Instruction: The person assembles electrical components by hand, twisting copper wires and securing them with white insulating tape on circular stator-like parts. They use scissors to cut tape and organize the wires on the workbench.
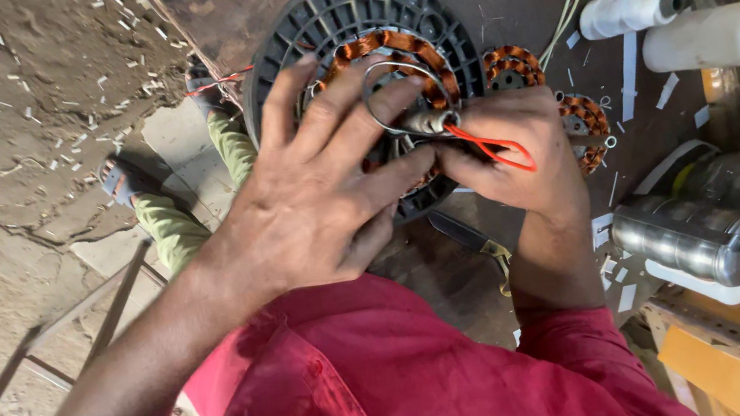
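Left hand (pixel 316 182) spread wide, fingers splayed over the copper-wound stator (pixel 386 57) in its grey ribbed disc (pixel 339 10). Right hand (pixel 519 150) pinches a red wire (pixel 495 151) just beside the left fingertips. Beyond the right hand, two smaller copper coils (pixel 512 67), then white thread spools (pixel 631 11); a metal cylinder (pixel 682 238) lies nearer the right wrist.

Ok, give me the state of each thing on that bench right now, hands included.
Round dark grey plastic housing: tilted up, left hand spread over it.
Copper wire winding: seated in the housing, partly covered.
Left hand: open, fingers splayed on the winding.
Right hand: pinching the red wire, which is looped.
White thread spool: lying on its side.
Two small copper coils: lying loose on the bench.
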